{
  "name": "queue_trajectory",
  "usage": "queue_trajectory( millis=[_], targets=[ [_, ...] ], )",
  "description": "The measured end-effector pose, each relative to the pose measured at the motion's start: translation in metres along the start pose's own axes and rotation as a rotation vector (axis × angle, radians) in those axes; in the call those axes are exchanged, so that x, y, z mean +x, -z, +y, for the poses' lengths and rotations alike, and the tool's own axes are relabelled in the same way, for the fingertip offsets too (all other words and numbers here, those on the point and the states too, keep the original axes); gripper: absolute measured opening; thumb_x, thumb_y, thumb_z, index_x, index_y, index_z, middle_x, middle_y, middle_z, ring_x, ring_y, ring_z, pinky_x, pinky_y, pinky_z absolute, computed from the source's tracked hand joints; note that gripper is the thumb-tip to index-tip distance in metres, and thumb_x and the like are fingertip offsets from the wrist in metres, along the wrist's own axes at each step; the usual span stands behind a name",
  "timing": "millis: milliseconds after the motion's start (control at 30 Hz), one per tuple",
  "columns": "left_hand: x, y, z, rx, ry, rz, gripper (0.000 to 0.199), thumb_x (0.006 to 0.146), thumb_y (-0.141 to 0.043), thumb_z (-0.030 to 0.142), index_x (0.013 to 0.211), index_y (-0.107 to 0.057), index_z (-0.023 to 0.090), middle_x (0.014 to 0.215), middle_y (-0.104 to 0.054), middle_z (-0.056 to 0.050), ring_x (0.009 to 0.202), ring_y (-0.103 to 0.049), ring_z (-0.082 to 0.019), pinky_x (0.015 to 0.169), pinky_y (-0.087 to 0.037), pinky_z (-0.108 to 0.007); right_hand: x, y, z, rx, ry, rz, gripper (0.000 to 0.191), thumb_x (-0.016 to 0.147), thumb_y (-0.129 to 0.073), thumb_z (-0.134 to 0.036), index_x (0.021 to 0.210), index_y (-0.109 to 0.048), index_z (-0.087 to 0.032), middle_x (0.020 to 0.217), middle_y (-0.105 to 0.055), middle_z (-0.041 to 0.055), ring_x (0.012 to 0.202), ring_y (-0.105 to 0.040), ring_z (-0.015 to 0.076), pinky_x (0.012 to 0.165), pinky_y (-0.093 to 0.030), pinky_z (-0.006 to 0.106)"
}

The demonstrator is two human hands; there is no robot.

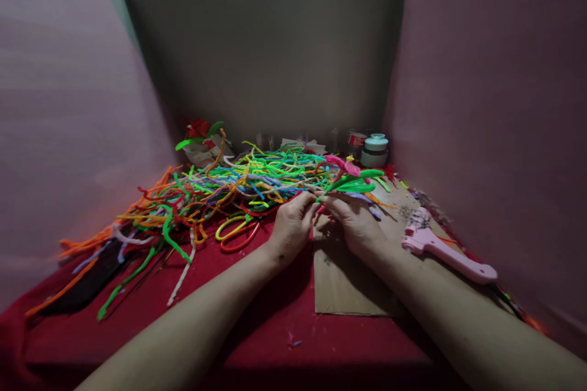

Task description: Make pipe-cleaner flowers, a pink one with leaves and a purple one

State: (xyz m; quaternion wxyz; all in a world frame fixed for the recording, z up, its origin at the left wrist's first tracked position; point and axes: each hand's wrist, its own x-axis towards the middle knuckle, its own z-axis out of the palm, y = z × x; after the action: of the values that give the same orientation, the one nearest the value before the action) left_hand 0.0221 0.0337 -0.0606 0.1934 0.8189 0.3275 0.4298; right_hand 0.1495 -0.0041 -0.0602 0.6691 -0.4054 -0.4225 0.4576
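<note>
Both hands meet over the front of a large heap of colourful pipe cleaners [275, 177]. Between my fingertips is the stem of a pipe-cleaner flower [352, 180], with pink petals, a yellow tip and long green leaves; it leans up to the right. My left hand [294, 220] pinches the lower green stem. My right hand [355, 223] closes on the stem just beside it, below the leaves. The exact finger contact is partly hidden. Under my right hand lies a cardboard sheet [353, 293].
A pink hot glue gun [449, 253] lies on the right. Scissors with yellow and red handles [238, 235] rest left of my hands. A pale green jar [376, 145] stands at the back, a red flower [198, 129] at back left. Pink walls flank the red cloth [275, 336].
</note>
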Motion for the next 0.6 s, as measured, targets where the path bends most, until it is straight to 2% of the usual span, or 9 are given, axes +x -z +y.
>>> queue_trajectory(
  millis=[200,300,367,500,600],
  targets=[
    [-0.003,-0.001,0.0,0.166,-0.065,-0.024,0.013,0.088,-0.046,0.022,0.092,-0.058,0.02,0.086,-0.064,-0.004,0.075,-0.06,-0.015,0.072,-0.043,-0.024,-0.002,-0.001,-0.003,0.023,-0.036,-0.007,0.016,0.069,-0.065,-0.032,0.073,-0.066,-0.016,0.051,-0.053,-0.0042,0.043,-0.045,0.0094,0.046,-0.038,0.024],
    [-0.001,0.002,0.0,0.136,-0.057,-0.043,0.015,0.087,-0.046,0.022,0.09,-0.061,0.021,0.08,-0.063,-0.002,0.071,-0.058,-0.014,0.07,-0.042,-0.024,0.0,-0.001,-0.002,0.04,-0.012,-0.036,0.015,0.069,-0.066,-0.032,0.072,-0.068,-0.017,0.058,-0.058,-0.0022,0.05,-0.05,0.0114,0.05,-0.041,0.025],
    [0.001,0.003,0.001,0.007,0.011,-0.036,0.014,0.086,-0.048,0.021,0.083,-0.062,0.02,0.071,-0.06,0.001,0.064,-0.054,-0.012,0.066,-0.04,-0.022,0.001,-0.001,-0.001,0.001,-0.002,-0.043,0.015,0.069,-0.066,-0.033,0.071,-0.068,-0.018,0.062,-0.06,-0.0012,0.055,-0.053,0.0125,0.053,-0.043,0.026],
    [0.007,0.006,0.006,-0.373,0.237,-0.068,0.018,0.081,-0.054,0.027,0.066,-0.057,0.016,0.055,-0.047,0.004,0.051,-0.04,-0.008,0.052,-0.034,-0.02,0.002,-0.002,-0.003,0.0,-0.022,-0.075,0.018,0.068,-0.067,-0.036,0.07,-0.067,-0.018,0.062,-0.059,-0.0012,0.057,-0.053,0.013,0.053,-0.042,0.026],
    [0.01,0.01,0.012,-0.612,0.383,-0.122,0.022,0.077,-0.059,0.032,0.064,-0.054,0.015,0.05,-0.043,0.006,0.043,-0.032,-0.005,0.044,-0.025,-0.019,0.003,0.0,-0.003,-0.036,0.081,-0.126,0.018,0.071,-0.065,-0.036,0.069,-0.068,-0.019,0.064,-0.06,-0.0012,0.064,-0.053,0.0139,0.061,-0.044,0.027]
  ],
)
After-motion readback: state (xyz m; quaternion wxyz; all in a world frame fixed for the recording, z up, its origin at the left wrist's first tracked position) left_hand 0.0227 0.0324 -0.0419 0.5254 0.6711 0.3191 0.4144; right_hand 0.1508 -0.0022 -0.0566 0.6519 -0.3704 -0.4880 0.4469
